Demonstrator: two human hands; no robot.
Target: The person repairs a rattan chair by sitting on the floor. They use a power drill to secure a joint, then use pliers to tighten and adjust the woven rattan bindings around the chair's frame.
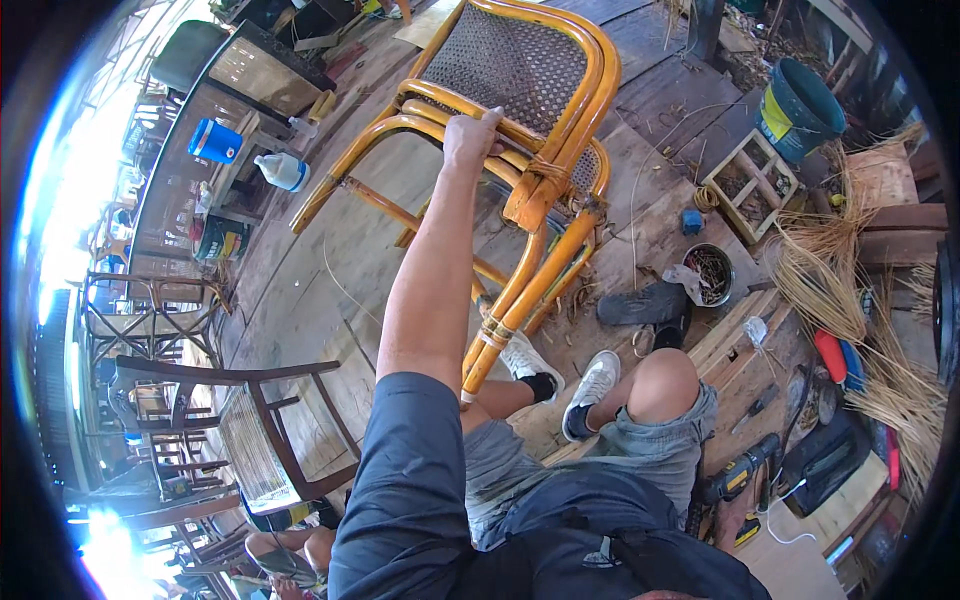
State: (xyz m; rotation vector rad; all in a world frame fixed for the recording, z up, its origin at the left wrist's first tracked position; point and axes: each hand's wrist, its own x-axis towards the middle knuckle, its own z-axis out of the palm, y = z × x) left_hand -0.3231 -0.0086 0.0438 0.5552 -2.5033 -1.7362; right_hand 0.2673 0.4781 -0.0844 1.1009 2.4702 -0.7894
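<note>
A rattan chair with glossy orange-brown poles and a woven cane back stands tilted in front of me. My left arm stretches out to it, and my left hand is wrapped round a rail at the lower edge of the back. Cane strips bind the pole joint just right of the hand. One pair of poles comes down close to my left knee. My right hand is out of the picture.
On the right are a green bucket, a wooden frame, a tin bowl of small pieces, loose cane strands and a cordless drill. A dark wooden chair stands at left; another person's legs show below it.
</note>
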